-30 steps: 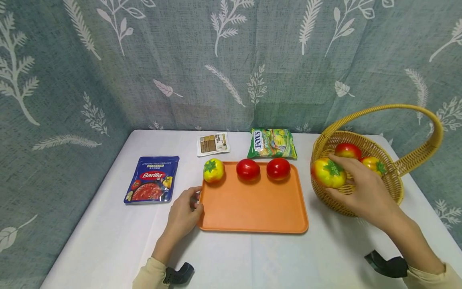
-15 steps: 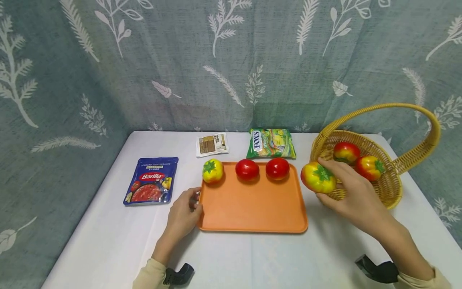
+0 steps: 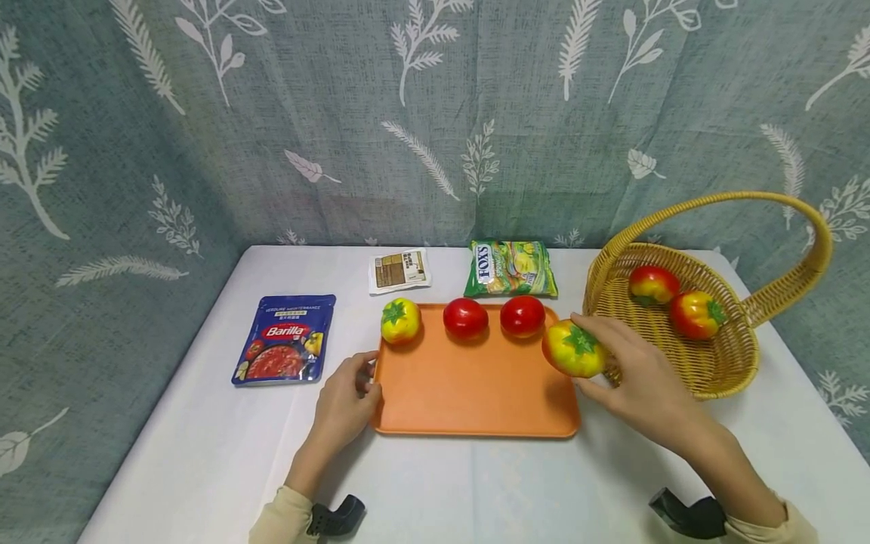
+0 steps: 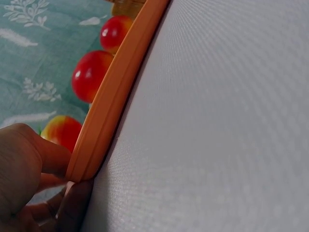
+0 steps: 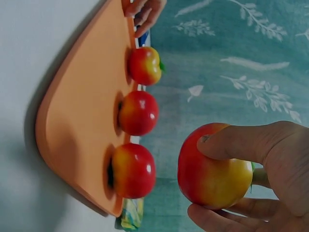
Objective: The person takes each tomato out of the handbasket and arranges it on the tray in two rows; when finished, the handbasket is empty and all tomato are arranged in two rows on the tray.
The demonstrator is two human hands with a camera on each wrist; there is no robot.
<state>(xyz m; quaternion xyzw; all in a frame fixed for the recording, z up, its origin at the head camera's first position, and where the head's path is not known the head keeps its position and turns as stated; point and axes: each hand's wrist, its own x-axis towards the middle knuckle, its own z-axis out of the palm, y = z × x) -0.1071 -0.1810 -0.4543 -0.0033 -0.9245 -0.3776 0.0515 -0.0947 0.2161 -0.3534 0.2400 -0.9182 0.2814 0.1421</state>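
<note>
My right hand (image 3: 642,378) holds a red-and-yellow fruit with a green leafy top (image 3: 574,348) over the right edge of an orange tray (image 3: 469,393). In the right wrist view, the thumb and fingers wrap the raised fruit (image 5: 207,169), apart from the tray. My left hand (image 3: 348,400) grips the tray's left rim; the left wrist view has its fingertips around the tray edge (image 4: 104,116). Along the tray's back edge sit three fruits: one with its leafy top showing (image 3: 401,321), a red one in the middle (image 3: 465,319) and another red one at right (image 3: 522,316).
At the right stands a wicker basket (image 3: 730,363) with a tall arched handle (image 3: 741,198), two similar fruits (image 3: 654,285) inside. A blue sauce pouch (image 3: 284,340) lies left. Behind the tray lie a small white-and-brown packet (image 3: 399,271) and a green candy bag (image 3: 512,269).
My right hand has carried the fruit leftward from over the basket to over the tray's right edge. My left hand stays at the tray's left rim.
</note>
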